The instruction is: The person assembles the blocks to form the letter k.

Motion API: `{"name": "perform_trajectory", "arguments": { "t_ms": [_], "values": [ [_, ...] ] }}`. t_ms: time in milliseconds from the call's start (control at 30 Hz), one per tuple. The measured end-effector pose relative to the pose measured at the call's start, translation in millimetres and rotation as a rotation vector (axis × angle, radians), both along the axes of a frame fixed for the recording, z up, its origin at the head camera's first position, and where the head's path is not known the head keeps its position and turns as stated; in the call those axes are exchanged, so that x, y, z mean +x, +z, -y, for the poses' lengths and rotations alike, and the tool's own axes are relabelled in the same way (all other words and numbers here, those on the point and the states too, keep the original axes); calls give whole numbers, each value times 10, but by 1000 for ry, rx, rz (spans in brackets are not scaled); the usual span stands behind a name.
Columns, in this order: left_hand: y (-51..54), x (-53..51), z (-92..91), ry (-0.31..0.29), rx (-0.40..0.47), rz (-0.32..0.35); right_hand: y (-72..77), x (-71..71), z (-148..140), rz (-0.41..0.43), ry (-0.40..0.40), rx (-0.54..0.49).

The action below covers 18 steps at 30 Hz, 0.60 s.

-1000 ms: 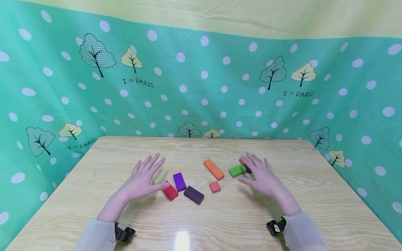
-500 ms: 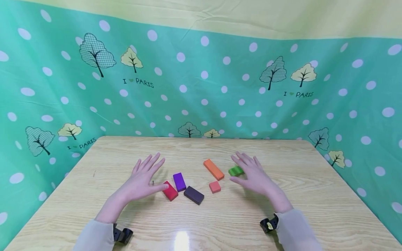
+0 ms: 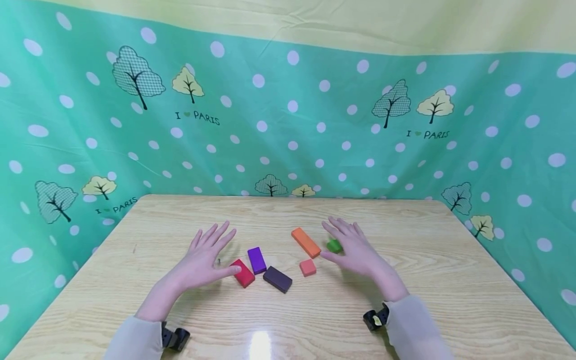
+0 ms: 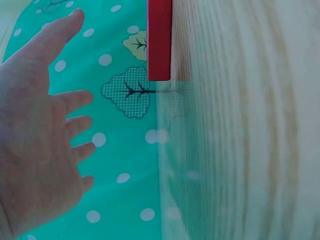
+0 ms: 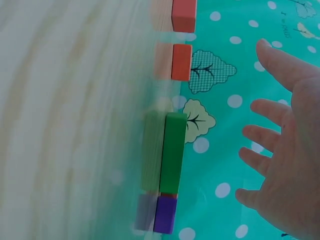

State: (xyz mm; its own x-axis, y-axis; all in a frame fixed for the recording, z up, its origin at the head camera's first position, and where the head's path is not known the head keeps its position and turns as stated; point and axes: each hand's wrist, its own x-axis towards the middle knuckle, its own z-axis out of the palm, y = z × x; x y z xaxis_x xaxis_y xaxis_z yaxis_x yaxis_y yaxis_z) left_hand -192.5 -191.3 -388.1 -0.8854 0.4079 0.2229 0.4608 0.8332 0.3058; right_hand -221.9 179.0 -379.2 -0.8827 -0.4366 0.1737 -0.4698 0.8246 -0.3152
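The empty left grip (image 3: pixel 204 261) is hovering near a red oblong block (image 3: pixel 245 277), the empty right grip (image 3: pixel 354 251) over a green oblong block (image 3: pixel 334 245) — I'd be reaching straight down, avoiding knocks.

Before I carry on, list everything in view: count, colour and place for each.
Table: 1, pale wood, under the blocks.
Cloth: 1, green with pale dots, yellow top, behind table.
Red block: 1, red, leftmost block.
Purple block: 1, purple, right of red.
Dark block: 1, near-black, front centre.
Orange block: 1, orange, back centre.
Pink block: 1, salmon, in front of orange.
Green block: 1, green, right of orange.
Second purple block: 1, purple, beyond green.
Left wrist camera, right wrist camera: 2, black, at the cuffs.
Left sleeve, right sleeve: 2, pale grey, at front.
Left hand: 1, bare, by red block, holding nothing.
Right hand: 1, bare, by green block, holding nothing.
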Motion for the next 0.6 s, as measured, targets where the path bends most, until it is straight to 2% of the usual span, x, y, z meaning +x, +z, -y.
{"name": "perform_trajectory", "arguments": {
  "t_ms": [200,600],
  "values": [
    [6,4,3,0,-8,30,13,3,93,12,9,-2],
    [-27,2,-16,-17,4,62,17,-17,317,-14,89,36]
  ]
}}
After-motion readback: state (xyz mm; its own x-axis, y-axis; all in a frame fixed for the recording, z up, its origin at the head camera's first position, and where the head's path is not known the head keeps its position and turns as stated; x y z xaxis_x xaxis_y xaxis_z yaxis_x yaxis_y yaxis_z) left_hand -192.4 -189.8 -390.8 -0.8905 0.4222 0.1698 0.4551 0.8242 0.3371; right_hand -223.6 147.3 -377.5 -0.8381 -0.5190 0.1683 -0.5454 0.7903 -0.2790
